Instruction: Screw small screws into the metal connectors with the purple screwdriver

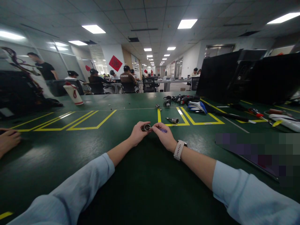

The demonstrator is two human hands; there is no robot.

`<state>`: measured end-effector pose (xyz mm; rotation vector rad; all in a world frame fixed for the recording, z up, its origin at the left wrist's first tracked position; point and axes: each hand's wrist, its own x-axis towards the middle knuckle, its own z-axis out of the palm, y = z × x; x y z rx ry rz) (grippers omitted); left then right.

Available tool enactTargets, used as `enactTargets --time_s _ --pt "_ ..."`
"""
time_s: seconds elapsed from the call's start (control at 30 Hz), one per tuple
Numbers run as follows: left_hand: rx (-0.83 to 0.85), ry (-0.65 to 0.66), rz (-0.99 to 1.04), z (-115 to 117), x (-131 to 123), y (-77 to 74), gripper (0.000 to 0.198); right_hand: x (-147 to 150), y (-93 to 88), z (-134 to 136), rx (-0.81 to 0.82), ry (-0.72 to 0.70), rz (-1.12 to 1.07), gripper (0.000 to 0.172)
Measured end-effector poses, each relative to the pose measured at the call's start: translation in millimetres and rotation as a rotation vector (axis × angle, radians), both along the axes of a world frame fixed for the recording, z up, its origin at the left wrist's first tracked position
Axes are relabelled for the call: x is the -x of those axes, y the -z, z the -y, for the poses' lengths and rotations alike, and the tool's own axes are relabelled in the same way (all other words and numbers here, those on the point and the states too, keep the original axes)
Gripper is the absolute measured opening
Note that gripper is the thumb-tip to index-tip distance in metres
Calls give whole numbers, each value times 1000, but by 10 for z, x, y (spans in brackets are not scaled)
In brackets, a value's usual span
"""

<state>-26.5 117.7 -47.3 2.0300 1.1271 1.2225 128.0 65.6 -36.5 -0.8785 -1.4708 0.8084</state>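
Observation:
Between the fingers of my left hand [137,135] is a round metal part [147,127], its hollow end facing me. My right hand [166,136] pinches a small screwdriver [163,130] with a purple handle. The thin shaft points left to the opening of the metal part; whether its tip touches anything inside is too small to tell. Just beyond my right hand, a metal cylinder with a thin pin [173,120] lies on its side on the green table [131,156]. Farther back is a smaller metal piece [158,107].
Beyond lie dark tools and cables [180,99] and a blue-and-white glove [197,107]. Black monitors [221,75] stand at the right. A white cup [73,93] stands at the left back. Another person's hand [9,140] rests at the left edge. Yellow tape [91,127] marks the tabletop.

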Motion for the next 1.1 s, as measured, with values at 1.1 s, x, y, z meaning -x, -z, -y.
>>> enactTargets --time_s 1.1 --pt "-58 130 -366 -10 28 -46 20 -28 -30 60 231 -117 -175 11"
